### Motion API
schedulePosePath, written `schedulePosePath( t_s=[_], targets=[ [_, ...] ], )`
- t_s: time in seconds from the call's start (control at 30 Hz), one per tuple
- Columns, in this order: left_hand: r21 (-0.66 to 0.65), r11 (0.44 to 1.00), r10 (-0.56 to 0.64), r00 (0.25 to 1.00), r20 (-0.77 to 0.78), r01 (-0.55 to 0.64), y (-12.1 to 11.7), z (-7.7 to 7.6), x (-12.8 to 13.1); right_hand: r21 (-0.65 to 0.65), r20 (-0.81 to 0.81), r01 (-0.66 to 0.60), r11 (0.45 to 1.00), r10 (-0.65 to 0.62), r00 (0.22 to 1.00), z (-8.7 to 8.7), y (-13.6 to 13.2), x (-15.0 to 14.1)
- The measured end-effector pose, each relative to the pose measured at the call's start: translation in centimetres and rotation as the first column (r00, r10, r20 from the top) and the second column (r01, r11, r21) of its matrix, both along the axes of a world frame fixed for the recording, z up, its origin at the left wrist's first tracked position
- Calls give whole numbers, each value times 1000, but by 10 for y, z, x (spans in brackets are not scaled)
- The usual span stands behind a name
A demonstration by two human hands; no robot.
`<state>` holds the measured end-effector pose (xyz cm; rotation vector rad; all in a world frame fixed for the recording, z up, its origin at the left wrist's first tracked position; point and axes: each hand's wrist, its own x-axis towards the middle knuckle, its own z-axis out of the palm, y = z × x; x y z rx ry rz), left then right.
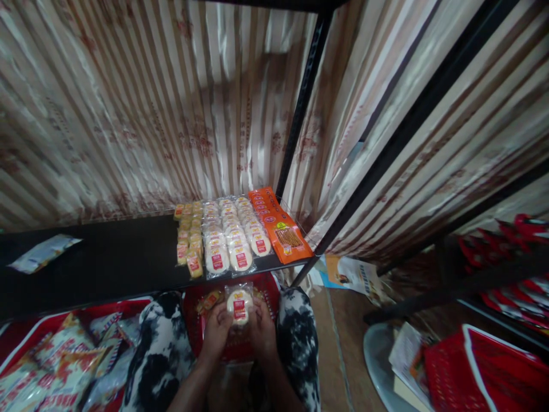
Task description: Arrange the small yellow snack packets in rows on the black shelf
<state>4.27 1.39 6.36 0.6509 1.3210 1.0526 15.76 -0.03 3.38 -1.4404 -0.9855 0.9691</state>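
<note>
Between both hands is a clear-wrapped round white cracker packet [238, 305] with a red label. My left hand [218, 327] pinches its left edge, and my right hand [261, 326] grips the right edge. Below them sits a red basket [193, 337] holding a few yellow-brown packets [210, 300]. Just beyond, on the black shelf [128, 257], lie overlapping rows of the same white round cracker packets [240, 257]. To their left are rows of small yellow snack packets [194, 264]; on their right lie orange snack bags [283, 234].
A single pale packet [45, 253] lies at the shelf's left. Red baskets stand at lower left, with white-and-red bags [68, 366], and at right [454, 372]. Black shelf posts [302, 103] rise before a striped curtain [128, 114]. A grey basin [377, 355] rests on the floor.
</note>
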Motion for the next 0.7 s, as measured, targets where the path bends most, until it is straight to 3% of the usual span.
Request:
schedulePosePath(
  t_s=[0.13,0.27,0.43,0.57,0.7],
  targets=[
    [26,999,-22,999,-23,22,5,11,6,12,150,-6,1000,4,989,18,5,17],
    [87,996,-10,998,-66,16,12,25,15,80,363,33,996,-60,930,30,13,30],
    [130,991,4,992,-127,12,21,40,34,50,431,88,995,-101,897,43,25,37],
    [170,984,-25,984,-177,55,32,35,46,27,425,133,991,-132,896,52,34,44],
    [224,974,14,982,-186,28,42,23,55,42,327,156,987,-161,931,48,47,52]
  ],
)
